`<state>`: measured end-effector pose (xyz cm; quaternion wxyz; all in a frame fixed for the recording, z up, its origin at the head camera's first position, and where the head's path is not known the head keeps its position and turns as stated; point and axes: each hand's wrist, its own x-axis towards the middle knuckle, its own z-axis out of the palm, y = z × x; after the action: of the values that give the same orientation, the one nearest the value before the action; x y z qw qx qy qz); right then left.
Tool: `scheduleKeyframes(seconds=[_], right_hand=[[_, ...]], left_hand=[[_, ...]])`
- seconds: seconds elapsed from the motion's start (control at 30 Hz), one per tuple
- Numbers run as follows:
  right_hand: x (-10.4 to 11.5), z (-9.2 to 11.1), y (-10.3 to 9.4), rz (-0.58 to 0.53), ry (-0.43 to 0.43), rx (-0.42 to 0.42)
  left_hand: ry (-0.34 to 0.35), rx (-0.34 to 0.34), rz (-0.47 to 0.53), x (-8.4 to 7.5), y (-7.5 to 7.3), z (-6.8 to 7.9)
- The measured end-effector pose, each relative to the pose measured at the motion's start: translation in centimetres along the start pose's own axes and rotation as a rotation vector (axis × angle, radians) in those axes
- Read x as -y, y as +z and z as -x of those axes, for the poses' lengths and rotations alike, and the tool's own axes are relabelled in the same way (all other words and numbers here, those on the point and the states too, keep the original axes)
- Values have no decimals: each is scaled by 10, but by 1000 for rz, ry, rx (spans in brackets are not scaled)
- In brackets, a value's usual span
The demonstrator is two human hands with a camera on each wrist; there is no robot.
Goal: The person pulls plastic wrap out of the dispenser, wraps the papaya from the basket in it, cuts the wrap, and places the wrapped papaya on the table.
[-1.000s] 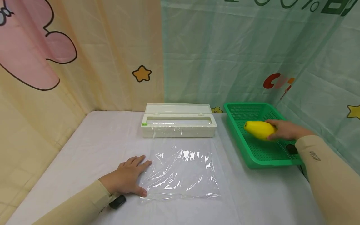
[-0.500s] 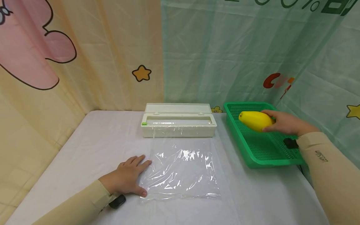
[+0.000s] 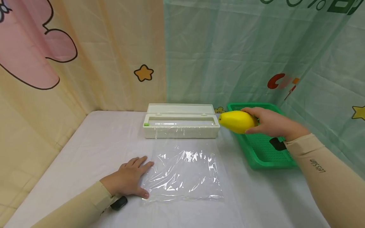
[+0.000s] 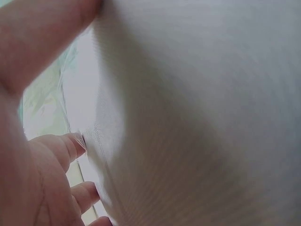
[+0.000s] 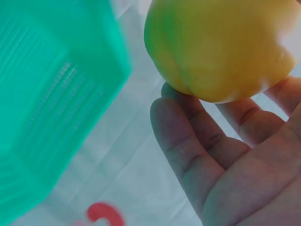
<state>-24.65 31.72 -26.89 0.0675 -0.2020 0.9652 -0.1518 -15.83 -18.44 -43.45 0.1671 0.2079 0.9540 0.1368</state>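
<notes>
A yellow papaya (image 3: 236, 122), long and tapered with a small dark tip, is gripped by my right hand (image 3: 269, 123) above the left side of the green basket. In the right wrist view the papaya (image 5: 216, 52) shows a lobed end, with the fingers (image 5: 181, 141) under it. Clear cling film (image 3: 185, 174) lies wrinkled on the table, drawn out from a white dispenser box (image 3: 182, 131) with a raised lid. My left hand (image 3: 128, 175), fingers spread, rests on the film's left edge. Its thumb and fingers (image 4: 56, 146) frame white cloth in the left wrist view.
The green perforated basket (image 3: 273, 164) stands at the table's right side, beneath my right forearm. White cloth covers the table (image 3: 108, 136). Printed curtains (image 3: 196, 63) hang behind the table and at both sides. A small green slider (image 3: 146, 124) sits at the dispenser's left end.
My right hand has lifted the papaya from inside the basket and carried it left, past the basket's left rim. My left hand and the film have stayed in place.
</notes>
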Motion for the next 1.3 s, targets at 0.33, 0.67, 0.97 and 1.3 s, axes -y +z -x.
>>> scheduleKeyframes(seconds=[0.33, 0.67, 0.97, 1.3], right_hand=[[65, -6, 34, 28, -85, 1], [102, -21, 80, 16, -150, 27], [114, -30, 108, 7, -221, 16], [122, -37, 135, -34, -248, 34]], left_hand=[[-1, 0, -8, 2, 0, -1], [-9, -1, -9, 3, 0, -3], [-2, -1, -19, 3, 2, -3], [12, -15, -32, 2, 1, -2]])
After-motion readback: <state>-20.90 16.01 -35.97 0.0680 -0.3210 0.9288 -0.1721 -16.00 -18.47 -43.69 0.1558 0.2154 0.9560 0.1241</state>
